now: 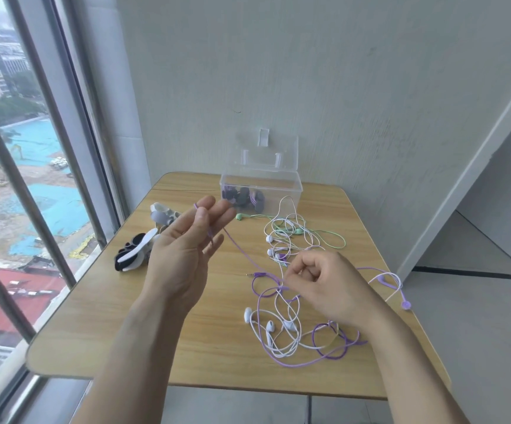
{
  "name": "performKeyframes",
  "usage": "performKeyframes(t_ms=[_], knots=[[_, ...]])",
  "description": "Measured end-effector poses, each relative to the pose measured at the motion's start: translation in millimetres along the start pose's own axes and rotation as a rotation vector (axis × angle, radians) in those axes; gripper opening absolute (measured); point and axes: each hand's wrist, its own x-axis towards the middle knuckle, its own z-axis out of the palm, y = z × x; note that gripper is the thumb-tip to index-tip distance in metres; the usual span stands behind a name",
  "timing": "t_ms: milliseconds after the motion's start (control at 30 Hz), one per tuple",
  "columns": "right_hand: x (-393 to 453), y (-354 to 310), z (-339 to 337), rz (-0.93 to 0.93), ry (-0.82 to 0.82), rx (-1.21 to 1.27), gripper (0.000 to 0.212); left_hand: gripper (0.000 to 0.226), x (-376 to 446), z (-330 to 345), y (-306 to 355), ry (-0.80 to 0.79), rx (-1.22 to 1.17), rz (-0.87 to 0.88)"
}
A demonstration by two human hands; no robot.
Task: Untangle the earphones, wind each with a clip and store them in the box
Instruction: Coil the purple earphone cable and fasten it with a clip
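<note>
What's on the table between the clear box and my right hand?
In the head view, a tangle of white and green earphones lies between the clear box and the right hand.

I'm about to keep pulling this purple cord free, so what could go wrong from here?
The purple cord runs taut from the left hand to the right hand, which pinches it above the tangle. Pulling harder could tighten knots with the white cords. The purple earbud at the table edge could drop off.
</note>
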Motion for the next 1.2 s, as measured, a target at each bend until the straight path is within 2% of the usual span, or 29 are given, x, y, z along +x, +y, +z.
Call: performKeyframes(t_ms=[100,233,433,533,633,700,767,833,900,1033,1100,1200], knots=[[-7.3,-5.8,4.1,-0.004,-0.154,0.051,0.011,0.02,2.9,3.4,-6.6,0.049,0.023,0.057],[-14.3,-15.1,4.3,-0.015,-0.297,0.172,0.008,0.018,1.6,14.3,-24.6,0.07,0.274,0.16],[-25.1,-11.3,4.6,0.014,-0.336,0.013,0.006,0.014,-7.1,37.1,-52.0,0.014,0.309,0.099],[-31.1,-13.3,-1.3,0.044,-0.337,0.152,0.006,0.023,-6.2,45.2,-62.6,-0.07,0.422,0.134],[-37.2,-13.8,-15.9,0.025,-0.329,0.318,0.006,0.03,-4.7,50.0,-70.0,-0.272,0.532,0.083],[-37.8,-14.5,-24.7,-0.036,-0.272,0.379,0.005,0.027,-4.5,51.4,-72.7,-0.406,0.521,-0.019],[-33.5,-14.3,-33.5,-0.068,-0.112,0.461,0.01,0.02,-7.1,52.5,-72.9,-0.531,0.454,-0.161],[-23.8,-10.3,-41.5,-0.038,0.064,0.61,0.016,0.023,-8.3,54.4,-72.4,-0.625,0.433,-0.238],[-12.4,-2.8,-48.1,0.001,0.179,0.657,0.019,0.028,-12.2,56.6,-72.5,-0.628,0.359,-0.296],[2.0,19.6,-46.0,0.077,0.269,0.583,0.013,0.017,-7.3,57.8,-60.8,-0.472,0.167,-0.382],[5.7,31.4,-38.9,0.129,0.282,0.544,0.011,0.025,0.5,52.2,-51.2,-0.428,0.272,-0.475],[5.7,42.2,-25.6,0.145,0.257,0.444,0.013,0.033,5.2,44.9,-40.8,-0.515,0.489,-0.559]])
